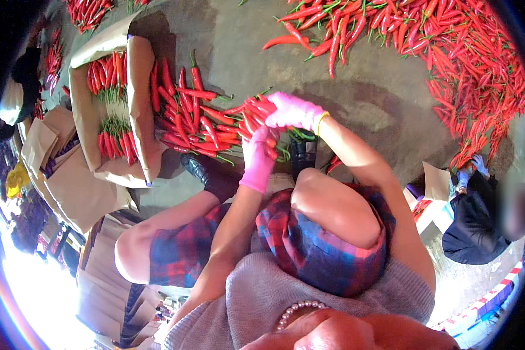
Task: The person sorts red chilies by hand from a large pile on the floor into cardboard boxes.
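Observation:
My left hand (257,159), in a pink glove, is closed around the lower side of a bunch of red chili peppers (251,116). From above, my right hand (291,111), gloved in pink with a yellow cuff edge, grips the same bunch. Some green stems stick out below the right hand. Just left of the hands, loose red chili peppers (186,116) lie on the floor. Beyond them stands an open paper-lined box (142,100), holding one row of chilies along its upper part and another along its lower part, stems facing the middle.
A large heap of red chilies (472,65) covers the floor at upper right. A co-worker (474,218) in dark clothes and light gloves works at the right, beside another paper-lined container (435,181). Folded brown paper and cartons (83,188) lie at left, near my shoe (205,173).

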